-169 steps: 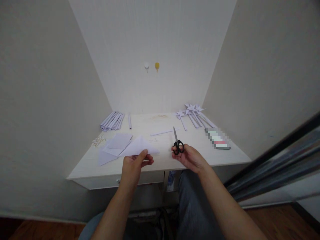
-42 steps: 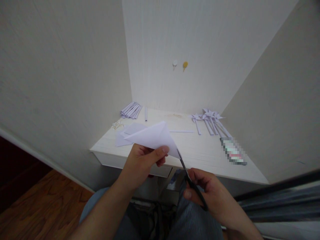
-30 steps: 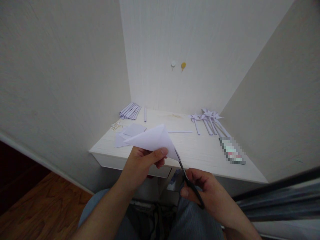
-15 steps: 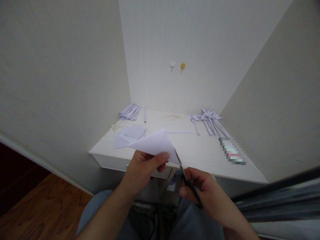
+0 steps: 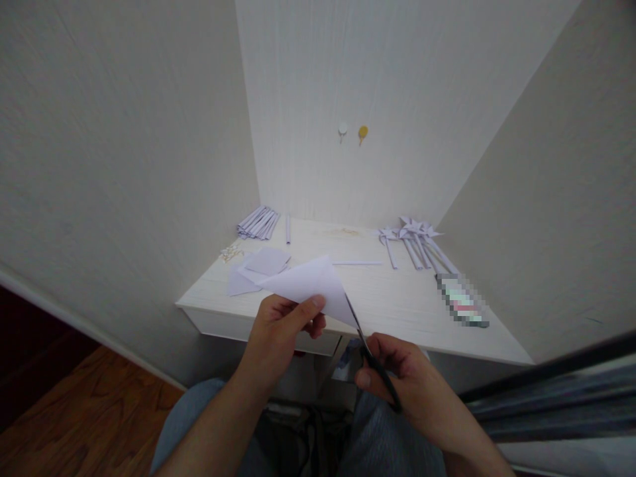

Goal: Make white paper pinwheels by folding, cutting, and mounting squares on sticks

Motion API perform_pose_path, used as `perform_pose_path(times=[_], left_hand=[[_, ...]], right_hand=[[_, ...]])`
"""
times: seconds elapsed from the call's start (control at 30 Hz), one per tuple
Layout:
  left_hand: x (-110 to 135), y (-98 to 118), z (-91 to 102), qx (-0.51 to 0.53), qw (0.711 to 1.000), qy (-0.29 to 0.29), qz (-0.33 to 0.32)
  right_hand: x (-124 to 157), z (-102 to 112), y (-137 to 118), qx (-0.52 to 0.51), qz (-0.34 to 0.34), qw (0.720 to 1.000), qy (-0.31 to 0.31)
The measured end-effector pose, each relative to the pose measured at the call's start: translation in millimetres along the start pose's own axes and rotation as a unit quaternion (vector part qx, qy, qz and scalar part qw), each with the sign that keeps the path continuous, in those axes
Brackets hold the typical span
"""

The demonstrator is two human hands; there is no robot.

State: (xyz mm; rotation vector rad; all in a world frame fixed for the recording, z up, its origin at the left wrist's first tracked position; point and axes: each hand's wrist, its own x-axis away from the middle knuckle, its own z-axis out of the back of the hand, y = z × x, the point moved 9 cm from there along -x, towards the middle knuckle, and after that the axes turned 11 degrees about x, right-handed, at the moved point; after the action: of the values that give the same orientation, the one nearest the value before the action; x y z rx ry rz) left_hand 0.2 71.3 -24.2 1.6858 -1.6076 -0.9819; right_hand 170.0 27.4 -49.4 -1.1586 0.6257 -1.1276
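Note:
My left hand (image 5: 288, 331) pinches a white sheet of paper (image 5: 308, 281) between thumb and fingers, above the front edge of the desk. The sheet looks folded, with one point toward the left. In my right hand (image 5: 397, 371) are black-handled scissors (image 5: 382, 379), their blades angled up and to the left along the paper's right edge. Whether the blades are fully closed cannot be made out. Behind the held sheet, several loose paper pieces (image 5: 268, 260) lie on the desk.
On the white desk (image 5: 318, 232) lie a bundle of paper tubes (image 5: 258, 222), a single tube (image 5: 288, 228), small bits (image 5: 231, 252), a thin paper strip (image 5: 358, 263) and several paper pinwheels (image 5: 415, 228). A blurred-out phone-like device (image 5: 462, 301) lies at right. Walls enclose the desk.
My left hand has shifted slightly left along the sheet's lower edge. The paper has turned a little against the blades; the right hand with the scissors stays nearly in place.

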Motion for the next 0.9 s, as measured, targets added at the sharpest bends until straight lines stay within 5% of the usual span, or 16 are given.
perform_pose_path(times=[0.9], left_hand=[[-5, -19, 7.7, -0.015, 1.0, 0.011, 0.023]], right_hand=[[-27, -4, 3, -0.023, 0.001, 1.0, 0.002]])
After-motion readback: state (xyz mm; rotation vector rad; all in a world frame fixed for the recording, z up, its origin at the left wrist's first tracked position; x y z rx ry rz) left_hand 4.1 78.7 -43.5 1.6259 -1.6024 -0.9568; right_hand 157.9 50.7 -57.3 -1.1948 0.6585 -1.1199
